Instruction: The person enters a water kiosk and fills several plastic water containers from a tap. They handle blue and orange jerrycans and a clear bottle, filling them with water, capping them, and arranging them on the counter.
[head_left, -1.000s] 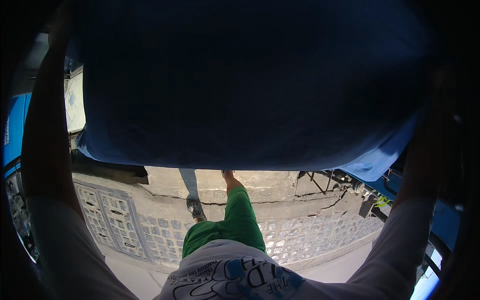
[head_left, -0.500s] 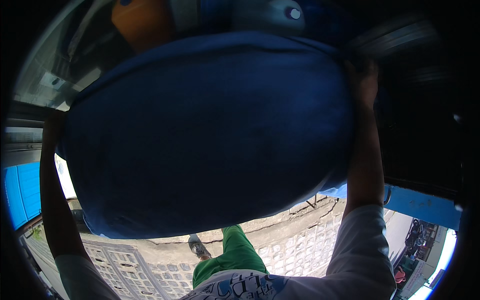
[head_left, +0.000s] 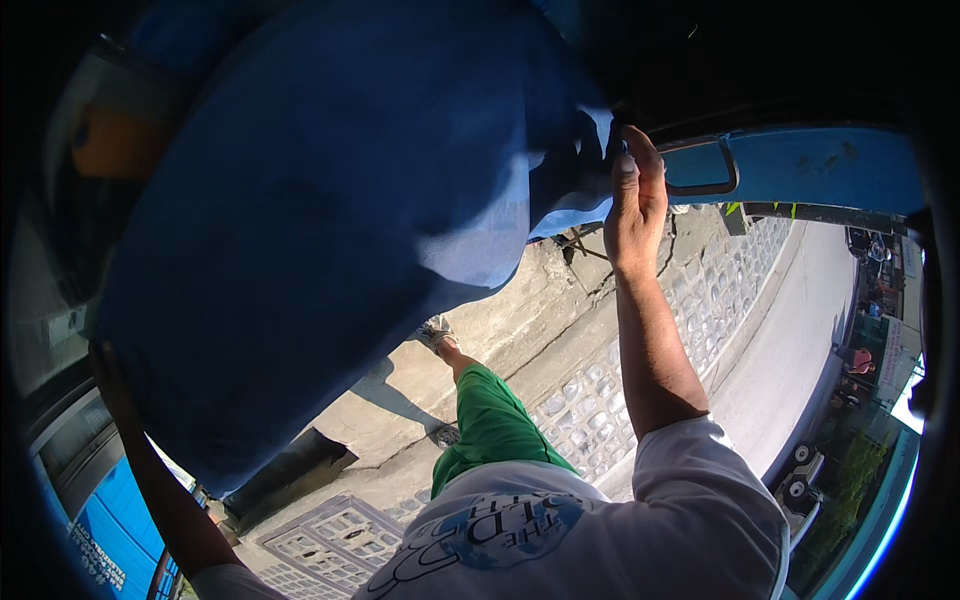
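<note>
Overhead, the right hand [head_left: 632,200] grips the big blue sack [head_left: 320,220] by its edge. Left hand is hidden; its grip I cannot tell. Better to keep the load level.

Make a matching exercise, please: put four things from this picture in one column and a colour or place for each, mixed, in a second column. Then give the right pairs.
Column 1:
1. big sack
2. shorts
3. right hand
4. left forearm

Column 2:
A. green
B. at the sack's upper right edge, beside a blue panel
C. dark blue, fills the upper left of the view
D. under the sack's lower left side, in shadow

Right pairs: 1-C, 2-A, 3-B, 4-D
</note>
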